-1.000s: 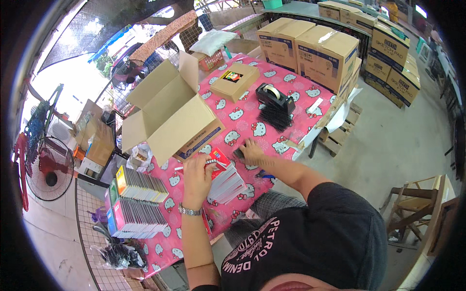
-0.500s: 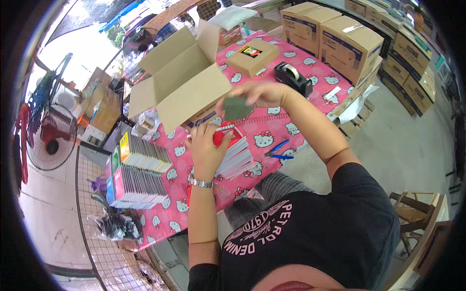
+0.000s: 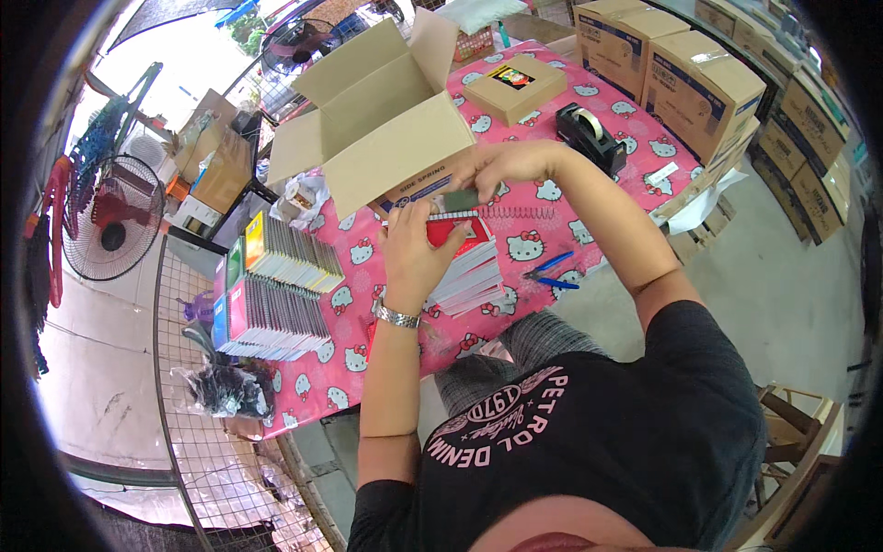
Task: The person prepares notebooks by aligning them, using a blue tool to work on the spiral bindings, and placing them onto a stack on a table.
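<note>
My left hand (image 3: 416, 258), with a metal watch at its wrist, grips the top edge of a red-covered notebook (image 3: 469, 235). That notebook lies on a pile of white-paged notebooks (image 3: 469, 281) in front of me. Closed on a small dark green block or pad (image 3: 460, 200), my right hand (image 3: 517, 168) holds it against the notebook's punched edge. A thin wire coil (image 3: 524, 212) stretches out rightward from that edge. Right of the pile lie blue-handled pliers (image 3: 554, 271). My fingers partly hide where the coil meets the notebook.
An open cardboard box (image 3: 395, 166) stands just beyond my hands. Bound notebooks (image 3: 285, 304) stand in rows at the left. A black tape dispenser (image 3: 589, 138) and a small flat box (image 3: 515, 89) sit on the pink tablecloth (image 3: 354, 317). Taped cartons (image 3: 699, 92) line the far right.
My right hand has come down from above the pile, bringing the green piece to the notebook's edge. The green piece has tilted from face-on to edge-on. My left hand keeps its hold.
</note>
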Available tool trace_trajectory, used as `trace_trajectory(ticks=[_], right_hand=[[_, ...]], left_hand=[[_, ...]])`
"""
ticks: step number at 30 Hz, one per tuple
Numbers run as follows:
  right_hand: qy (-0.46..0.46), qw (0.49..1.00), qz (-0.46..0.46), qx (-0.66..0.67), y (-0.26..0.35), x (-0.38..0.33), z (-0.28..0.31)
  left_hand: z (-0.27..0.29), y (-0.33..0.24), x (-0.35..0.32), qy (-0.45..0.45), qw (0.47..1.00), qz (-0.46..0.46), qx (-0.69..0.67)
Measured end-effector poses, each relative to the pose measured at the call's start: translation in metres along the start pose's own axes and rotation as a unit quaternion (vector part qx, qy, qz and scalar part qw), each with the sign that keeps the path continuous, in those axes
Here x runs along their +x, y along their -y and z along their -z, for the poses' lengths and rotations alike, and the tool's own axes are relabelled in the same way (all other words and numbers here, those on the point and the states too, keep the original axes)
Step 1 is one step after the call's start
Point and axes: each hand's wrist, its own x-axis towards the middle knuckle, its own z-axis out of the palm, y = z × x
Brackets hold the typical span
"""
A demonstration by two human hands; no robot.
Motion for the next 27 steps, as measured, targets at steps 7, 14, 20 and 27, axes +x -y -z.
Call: trace_trajectory(ticks=[7, 14, 20, 27], right_hand=[[-0.051, 0.99, -0.07, -0.108, 0.006, 0.014, 0.001], [0.018, 0.965, 0.123, 0.232, -0.007, 0.028, -0.009], [-0.159, 0.984, -0.004, -0.087, -0.084, 0.028, 0.023], [-0.307, 0.799, -0.24, -0.458, -0.248, -0.044, -0.064]], left_hand=[[0.008, 0.024, 0.003, -0.008, 0.997, 0.025, -0.072], [0.011, 0.042, -0.007, 0.023, 0.986, 0.098, -0.136], [0.008, 0.039, -0.001, 0.052, 0.966, 0.182, -0.176], [0.009, 0.041, -0.008, -0.039, 0.929, 0.214, -0.299]])
